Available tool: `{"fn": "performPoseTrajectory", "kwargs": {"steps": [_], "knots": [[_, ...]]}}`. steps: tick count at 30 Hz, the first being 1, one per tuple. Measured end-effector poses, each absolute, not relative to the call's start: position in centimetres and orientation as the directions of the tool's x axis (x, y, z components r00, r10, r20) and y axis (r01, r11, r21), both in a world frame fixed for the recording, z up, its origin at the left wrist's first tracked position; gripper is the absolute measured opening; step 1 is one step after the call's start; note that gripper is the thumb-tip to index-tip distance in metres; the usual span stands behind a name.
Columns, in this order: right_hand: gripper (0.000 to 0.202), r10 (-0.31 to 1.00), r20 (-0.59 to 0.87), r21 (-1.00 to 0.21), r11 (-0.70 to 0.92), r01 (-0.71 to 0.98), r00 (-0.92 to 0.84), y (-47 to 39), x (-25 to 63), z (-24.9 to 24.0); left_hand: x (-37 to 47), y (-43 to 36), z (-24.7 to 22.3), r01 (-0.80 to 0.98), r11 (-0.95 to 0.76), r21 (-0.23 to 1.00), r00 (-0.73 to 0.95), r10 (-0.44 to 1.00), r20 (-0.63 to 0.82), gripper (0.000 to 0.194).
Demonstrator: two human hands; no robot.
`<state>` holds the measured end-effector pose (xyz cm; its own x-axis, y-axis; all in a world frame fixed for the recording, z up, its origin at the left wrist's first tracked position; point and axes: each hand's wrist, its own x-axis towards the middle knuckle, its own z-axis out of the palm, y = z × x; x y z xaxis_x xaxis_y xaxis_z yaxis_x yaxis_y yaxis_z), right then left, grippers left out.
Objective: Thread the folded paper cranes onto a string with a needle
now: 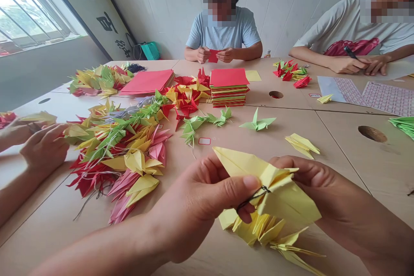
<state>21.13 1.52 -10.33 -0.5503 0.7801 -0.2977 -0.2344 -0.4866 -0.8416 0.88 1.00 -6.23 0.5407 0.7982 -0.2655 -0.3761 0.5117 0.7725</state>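
Observation:
A yellow paper crane (287,198) is held up between my two hands above the table. My left hand (207,194) pinches its left part, thumb on top near the middle. A dark cord (254,198) with a small knot lies against the crane beside that thumb. On the far side, my right hand (317,181) grips the crane, its fingertips partly hidden behind the paper. Below lie several folded yellow cranes (258,228), close together on the table. One more folded yellow crane (302,144) rests just beyond my right hand.
A heap of coloured cranes (129,146) spreads on the left, near another person's hands (45,146). Ahead stand a stack of paper squares (229,88) and red sheets (148,82). A green crane (258,121) sits mid-table. Two people sit opposite, one folding red paper (213,56). Holes (371,133) pierce the table.

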Motion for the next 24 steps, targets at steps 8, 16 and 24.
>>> {"fn": "performPoseTrajectory", "kwargs": {"steps": [8, 16, 24], "knots": [[0.012, 0.778, -0.315, -0.827, -0.506, -0.246, -0.544, 2.0, 21.2, -9.8, 0.9, 1.0, -5.9, -0.401, 0.516, 0.757, 0.533, 0.804, -0.265, 0.010], [0.024, 0.812, -0.312, -0.893, -0.428, -0.141, -0.494, 1.9, 21.4, -9.4, 0.7, 1.0, -6.2, -0.402, 0.408, 0.820, 0.468, 0.861, -0.199, 0.006], [0.004, 0.955, 0.194, -0.963, 0.229, 0.140, -0.227, 2.4, 22.2, -10.2, 0.6, 1.2, -6.3, -0.373, 0.391, 0.841, 0.427, 0.877, -0.218, 0.008]]}}
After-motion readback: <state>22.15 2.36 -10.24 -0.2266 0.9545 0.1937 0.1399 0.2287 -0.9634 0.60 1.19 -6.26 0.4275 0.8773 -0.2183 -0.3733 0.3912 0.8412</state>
